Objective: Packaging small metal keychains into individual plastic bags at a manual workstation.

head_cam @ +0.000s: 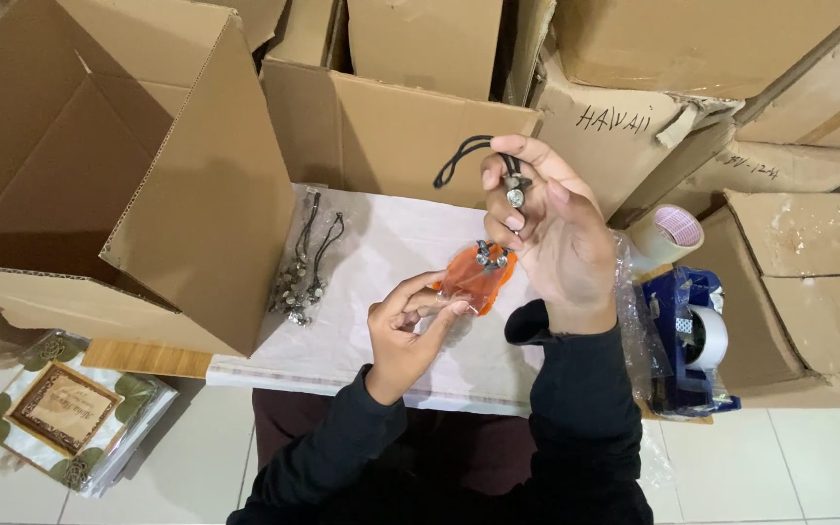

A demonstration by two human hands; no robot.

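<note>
The right hand (556, 233) was raised, palm toward the camera, fingers pinching a black cord charm (507, 180) clear of the white board (391, 253), as if for threading. The left hand (410, 326), lower, pinched the orange pouch (473, 277) just beneath, its mouth seemingly held up toward the beads

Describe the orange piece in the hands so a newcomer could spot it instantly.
Start at the white paper-covered table ringed by cardboard boxes. Just above its middle, the left hand and right hand meet at an orange translucent pouch. It is the only orange thing there; the loose black-corded charms lie further left.
</note>
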